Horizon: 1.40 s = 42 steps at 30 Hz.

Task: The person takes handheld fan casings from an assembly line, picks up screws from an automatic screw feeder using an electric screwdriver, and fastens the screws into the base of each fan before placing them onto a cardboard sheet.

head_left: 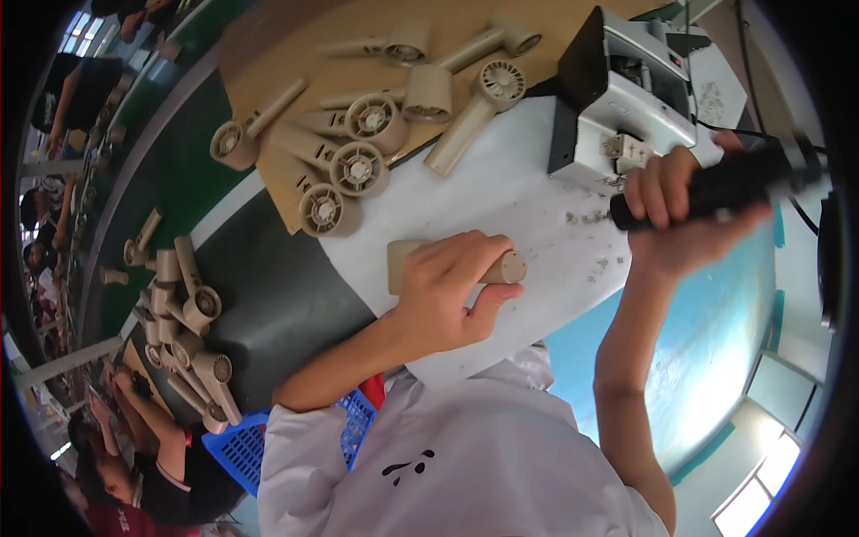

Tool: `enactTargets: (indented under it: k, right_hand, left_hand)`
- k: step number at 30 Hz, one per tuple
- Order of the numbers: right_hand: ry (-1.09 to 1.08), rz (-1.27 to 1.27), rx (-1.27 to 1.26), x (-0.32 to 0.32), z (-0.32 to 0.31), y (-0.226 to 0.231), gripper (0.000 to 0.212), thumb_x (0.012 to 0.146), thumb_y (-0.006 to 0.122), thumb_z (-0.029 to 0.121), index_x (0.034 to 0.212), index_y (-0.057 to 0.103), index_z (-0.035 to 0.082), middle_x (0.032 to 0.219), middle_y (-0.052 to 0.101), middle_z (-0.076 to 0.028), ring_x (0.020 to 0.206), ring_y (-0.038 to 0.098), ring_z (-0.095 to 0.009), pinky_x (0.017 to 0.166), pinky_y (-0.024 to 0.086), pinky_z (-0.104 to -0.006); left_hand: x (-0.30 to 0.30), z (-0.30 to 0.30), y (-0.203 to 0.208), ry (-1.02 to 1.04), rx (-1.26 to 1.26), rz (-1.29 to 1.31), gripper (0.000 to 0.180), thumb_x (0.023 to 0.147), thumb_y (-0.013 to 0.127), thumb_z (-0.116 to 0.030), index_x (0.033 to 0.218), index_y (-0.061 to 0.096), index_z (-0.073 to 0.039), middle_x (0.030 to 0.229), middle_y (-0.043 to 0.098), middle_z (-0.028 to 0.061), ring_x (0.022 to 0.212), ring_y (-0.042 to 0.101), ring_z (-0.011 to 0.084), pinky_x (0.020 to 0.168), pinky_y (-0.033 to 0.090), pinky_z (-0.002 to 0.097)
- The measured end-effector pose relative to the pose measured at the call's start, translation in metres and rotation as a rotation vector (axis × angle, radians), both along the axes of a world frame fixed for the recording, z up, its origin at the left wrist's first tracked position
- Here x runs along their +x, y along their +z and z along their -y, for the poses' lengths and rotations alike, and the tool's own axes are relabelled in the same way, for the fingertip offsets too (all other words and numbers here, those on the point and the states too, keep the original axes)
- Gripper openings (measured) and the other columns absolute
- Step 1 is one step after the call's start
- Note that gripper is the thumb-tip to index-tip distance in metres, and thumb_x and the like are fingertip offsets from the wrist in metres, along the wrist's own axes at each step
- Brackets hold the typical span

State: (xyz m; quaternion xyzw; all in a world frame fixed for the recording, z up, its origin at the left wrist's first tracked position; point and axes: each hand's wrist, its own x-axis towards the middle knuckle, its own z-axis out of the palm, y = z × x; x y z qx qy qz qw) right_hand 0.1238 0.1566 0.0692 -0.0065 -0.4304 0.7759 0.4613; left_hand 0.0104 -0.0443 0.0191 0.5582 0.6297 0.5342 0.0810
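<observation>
Your white sleeve [465, 465] sits nearest. Left hand [443, 295] fingers clamp 1 beige tube [506, 267] flat on the white worktop [528, 170]; right hand [671, 210] fingers clench a black power screwdriver [725, 183], apart from it. Judged step: positioning for fastening. Next, align tip squarely.

Long green desk [192, 170] with white sheet [501, 188] and brown board [295, 36] on top; teal floor [716, 340]; bright windows [761, 492] at lower right
</observation>
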Motion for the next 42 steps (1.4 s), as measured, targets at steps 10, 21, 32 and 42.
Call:
enactTargets:
  k: [10, 21, 32, 42]
  right_hand:
    - [0.196, -0.278, 0.156, -0.016, 0.063, 0.023, 0.063, 0.096, 0.040, 0.058, 0.136, 0.041, 0.009, 0.068, 0.049, 0.001, 0.049, 0.044, -0.008, 0.047, 0.040, -0.0232]
    - [0.223, -0.273, 0.112, -0.014, 0.067, 0.012, 0.068, 0.092, 0.045, 0.066, 0.136, 0.042, 0.015, 0.063, 0.046, 0.001, 0.048, 0.042, -0.009, 0.046, 0.038, -0.0253]
    - [-0.542, 0.316, 0.205, 0.001, -0.042, -0.004, 0.088, 0.073, 0.028, 0.093, 0.117, 0.045, 0.019, 0.056, 0.039, -0.005, 0.047, 0.035, -0.016, 0.049, 0.036, -0.0321]
    - [-0.471, 0.456, 0.189, -0.011, -0.039, -0.010, 0.081, 0.080, 0.031, 0.087, 0.115, 0.045, 0.016, 0.055, 0.039, -0.005, 0.047, 0.035, -0.015, 0.049, 0.037, -0.0319]
  left_hand:
    - [0.003, 0.002, 0.001, 0.007, -0.012, 0.011, 0.035, 0.073, 0.076, -0.013, 0.101, 0.060, 0.000, 0.076, 0.061, 0.0131, 0.060, 0.059, 0.0302, 0.054, 0.048, 0.0350]
    - [0.006, 0.000, 0.002, -0.050, -0.026, 0.002, 0.027, 0.072, 0.069, -0.005, 0.096, 0.060, 0.003, 0.072, 0.059, 0.0119, 0.057, 0.058, 0.0260, 0.052, 0.046, 0.0324]
    - [-0.007, 0.001, 0.007, 0.001, -0.084, 0.064, 0.021, 0.079, 0.066, -0.010, 0.094, 0.060, 0.003, 0.073, 0.062, 0.0108, 0.059, 0.060, 0.0230, 0.057, 0.048, 0.0277]
    - [-0.008, 0.001, 0.007, -0.002, -0.088, 0.053, 0.021, 0.078, 0.065, -0.009, 0.095, 0.060, 0.003, 0.074, 0.062, 0.0115, 0.059, 0.060, 0.0238, 0.056, 0.048, 0.0283]
